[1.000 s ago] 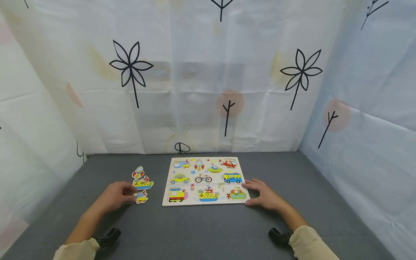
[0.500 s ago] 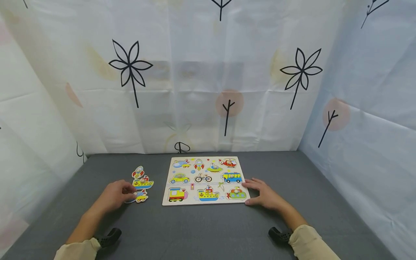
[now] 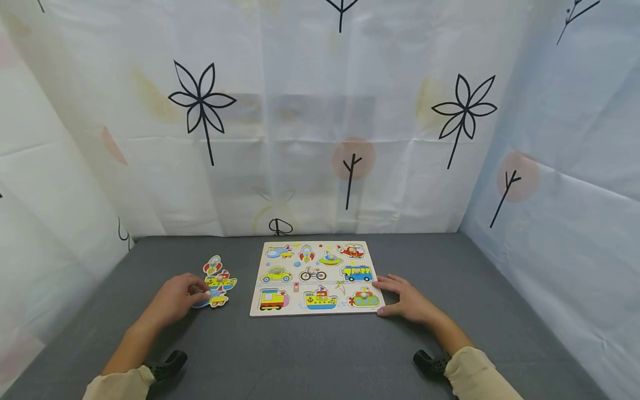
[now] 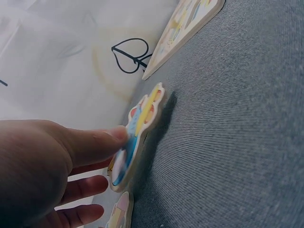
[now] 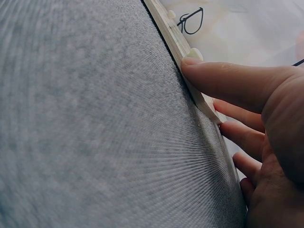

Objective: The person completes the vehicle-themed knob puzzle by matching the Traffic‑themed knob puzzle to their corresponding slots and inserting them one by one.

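In the head view, my left hand [image 3: 177, 298] pinches a wooden airplane puzzle piece [image 3: 217, 300] between thumb and fingers. The left wrist view shows the airplane piece [image 4: 135, 137] tilted over the cloth, a shadow beside it, the other fingers loosely bent. Just behind it lie a boat piece [image 3: 227, 281] and a rocket piece [image 3: 213, 265]. To their right is a wooden puzzle board [image 3: 295, 284] with vehicle pictures, several bearing knobs. My right hand [image 3: 407, 300] touches the board's right edge near the front corner, thumb and fingers spread apart along it.
A dark grey cloth [image 3: 310, 355] covers the table. White printed sheets [image 3: 300, 166] hang behind it and at both sides. In the left wrist view, another piece [image 4: 121, 211] lies on the cloth below the airplane. Each wrist wears a black band [image 3: 170, 365].
The left hand has risen slightly with the airplane piece, whose blue body now shows more and overlaps the boat piece. The right hand and the board have stayed put.
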### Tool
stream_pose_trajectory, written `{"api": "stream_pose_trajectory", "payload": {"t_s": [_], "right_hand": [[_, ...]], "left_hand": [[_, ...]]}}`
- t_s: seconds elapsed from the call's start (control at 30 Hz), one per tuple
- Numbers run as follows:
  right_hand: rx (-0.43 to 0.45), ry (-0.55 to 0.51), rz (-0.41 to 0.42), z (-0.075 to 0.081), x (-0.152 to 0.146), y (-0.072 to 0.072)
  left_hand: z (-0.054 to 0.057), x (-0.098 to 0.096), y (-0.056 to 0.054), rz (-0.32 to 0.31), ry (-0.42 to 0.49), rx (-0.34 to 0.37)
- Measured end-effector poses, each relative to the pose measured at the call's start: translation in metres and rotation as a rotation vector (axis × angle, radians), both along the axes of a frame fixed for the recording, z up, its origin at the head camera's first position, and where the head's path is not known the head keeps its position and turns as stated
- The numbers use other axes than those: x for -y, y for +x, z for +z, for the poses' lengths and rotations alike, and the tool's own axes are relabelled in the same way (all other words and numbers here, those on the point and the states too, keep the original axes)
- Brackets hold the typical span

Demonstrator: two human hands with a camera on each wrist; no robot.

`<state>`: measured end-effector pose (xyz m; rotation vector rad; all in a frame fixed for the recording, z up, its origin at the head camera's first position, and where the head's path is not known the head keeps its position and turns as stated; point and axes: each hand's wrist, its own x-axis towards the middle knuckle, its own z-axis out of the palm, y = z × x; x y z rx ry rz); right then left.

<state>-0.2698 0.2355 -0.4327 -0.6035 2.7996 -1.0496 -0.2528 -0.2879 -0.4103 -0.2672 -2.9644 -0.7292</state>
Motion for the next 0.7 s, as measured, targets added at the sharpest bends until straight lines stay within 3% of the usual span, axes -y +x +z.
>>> {"api": "stream_pose_trajectory", "payload": {"t_s": [0.47, 0.7], "right_hand": [[0.002, -0.009, 0.005, 0.0, 0.0, 0.001], [-0.004, -0.016, 0.014, 0.0, 0.0, 0.001]], "left_hand": [[-0.006, -0.013, -0.008, 0.028, 0.042, -0.133], [-0.003, -0.026, -0.02, -0.001, 0.038, -0.226]]}}
